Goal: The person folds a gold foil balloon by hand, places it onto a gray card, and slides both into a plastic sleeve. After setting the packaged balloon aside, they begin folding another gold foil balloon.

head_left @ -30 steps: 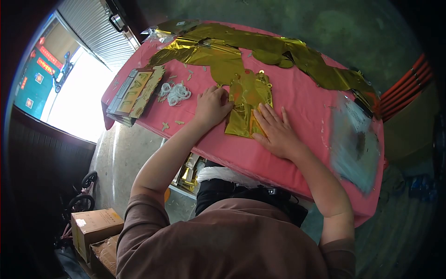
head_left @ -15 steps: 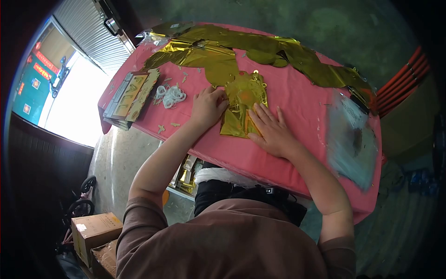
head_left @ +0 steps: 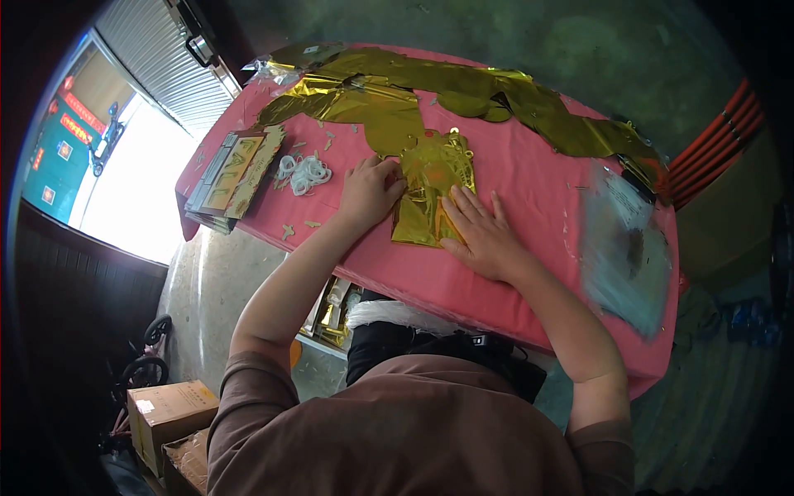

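Observation:
A shiny gold foil piece (head_left: 426, 217), roughly rectangular with a looped, scalloped top, lies flat on the pink-covered table (head_left: 529, 215) in front of me. At its left edge, my left hand (head_left: 370, 192) has thumb and fingers pinched together on the foil; the fingertips are partly hidden. My right hand (head_left: 484, 234) lies flat with fingers spread, pressing on the foil's right side. Left of my left hand sits a loose bundle of white ribbon or cord (head_left: 306, 173), among small pale scraps.
Long gold foil sheets (head_left: 463, 78) stretch along the table's far edge. A stack of printed "FALL" cards (head_left: 223, 178) stands at the left. Clear plastic bags (head_left: 624, 256) lie at the right. Cardboard boxes (head_left: 169, 405) are on the floor, lower left.
Both hands stay at nearly the same spots on the gold foil, with at most a slight shift of the left fingers. The other things on the table are unchanged.

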A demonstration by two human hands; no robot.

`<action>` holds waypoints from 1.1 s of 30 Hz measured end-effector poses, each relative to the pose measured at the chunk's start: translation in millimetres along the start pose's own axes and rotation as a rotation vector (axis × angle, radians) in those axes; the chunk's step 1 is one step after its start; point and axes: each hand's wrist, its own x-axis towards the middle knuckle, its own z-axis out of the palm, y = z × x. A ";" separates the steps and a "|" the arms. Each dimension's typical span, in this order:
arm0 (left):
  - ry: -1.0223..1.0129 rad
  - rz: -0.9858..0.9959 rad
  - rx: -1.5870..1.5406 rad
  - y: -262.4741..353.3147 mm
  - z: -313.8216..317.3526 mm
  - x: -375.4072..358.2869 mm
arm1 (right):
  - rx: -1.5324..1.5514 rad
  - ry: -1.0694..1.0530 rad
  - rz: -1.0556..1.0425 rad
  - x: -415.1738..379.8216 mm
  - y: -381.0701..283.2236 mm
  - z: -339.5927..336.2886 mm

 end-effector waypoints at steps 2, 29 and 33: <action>0.002 -0.002 0.000 -1.2 1.3 2.5 | 0.000 -0.001 -0.003 0.3 0.1 -0.2; -0.069 0.001 -0.108 35.0 23.6 32.4 | 0.033 0.060 -0.011 1.7 2.1 5.9; -0.080 -0.104 -0.214 29.2 23.0 35.1 | 0.025 0.048 -0.017 2.0 2.6 8.0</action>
